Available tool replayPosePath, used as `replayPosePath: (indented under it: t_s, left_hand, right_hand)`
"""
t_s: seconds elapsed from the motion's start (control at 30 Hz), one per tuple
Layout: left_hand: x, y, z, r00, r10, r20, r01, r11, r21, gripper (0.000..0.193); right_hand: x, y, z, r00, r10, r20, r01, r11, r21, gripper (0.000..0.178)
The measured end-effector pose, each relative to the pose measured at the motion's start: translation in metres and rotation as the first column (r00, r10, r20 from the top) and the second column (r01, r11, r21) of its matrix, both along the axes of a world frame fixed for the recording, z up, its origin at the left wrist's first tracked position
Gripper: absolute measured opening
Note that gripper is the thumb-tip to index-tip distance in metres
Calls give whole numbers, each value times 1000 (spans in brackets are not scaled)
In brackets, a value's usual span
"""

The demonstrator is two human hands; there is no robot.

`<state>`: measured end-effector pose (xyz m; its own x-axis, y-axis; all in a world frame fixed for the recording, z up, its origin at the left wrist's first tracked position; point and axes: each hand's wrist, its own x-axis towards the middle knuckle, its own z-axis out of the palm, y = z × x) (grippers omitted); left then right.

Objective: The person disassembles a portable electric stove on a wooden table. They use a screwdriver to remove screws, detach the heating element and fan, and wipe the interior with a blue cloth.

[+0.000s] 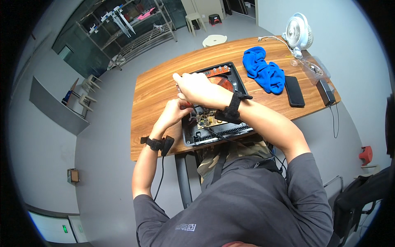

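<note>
An opened induction cooker [190,138] lies on the wooden table, its black shell showing a copper coil [225,83], an orange-red control strip [218,71] and a tan circuit board [207,120]. My right hand [197,87] is closed in a fist above the shell's left side, crossing over part of the coil. What it grips is mostly hidden by the fingers. Just below it, my left hand [173,112] pinches at the shell's left edge, where a small red and dark thing shows at its fingertips. Its kind cannot be made out.
On the table [154,90], a blue cloth [263,70], a black phone [294,91], a black power adapter [325,92], a clear plastic container [314,68] and a white fan [298,33] stand to the right. A dark cable [222,136] crosses the cooker's near edge.
</note>
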<state>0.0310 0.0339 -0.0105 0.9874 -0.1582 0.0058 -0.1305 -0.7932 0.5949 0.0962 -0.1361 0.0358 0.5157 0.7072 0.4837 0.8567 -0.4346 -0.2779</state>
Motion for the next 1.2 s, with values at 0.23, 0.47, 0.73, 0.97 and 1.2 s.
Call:
replayPosePath:
  t_s: [0.23, 0.47, 0.73, 0.97, 1.2]
  left_hand:
    - [5, 7, -7, 999, 6, 52, -3, 998, -66, 24]
    - [0, 0, 5, 998, 36, 52, -31, 994, -100, 26]
    - [8, 9, -3, 987, 83, 137, -76, 996, -55, 30]
    - [8, 6, -3, 986, 81, 146, -47, 974, -222, 28]
    - [2, 4, 4, 997, -37, 71, 38, 999, -11, 19]
  right_hand:
    - [-6, 2, 4, 999, -21, -37, 19, 999, -42, 50]
    - [0, -1, 1, 1000, 7, -29, -9, 998, -56, 49]
    - [-11, 2, 3, 999, -6, 47, 4, 999, 34, 47]
    - [-3, 4, 1, 999, -8, 41, 6, 999, 43, 44]
    - [7, 1, 1, 997, -12, 78, 4, 995, 99, 44]
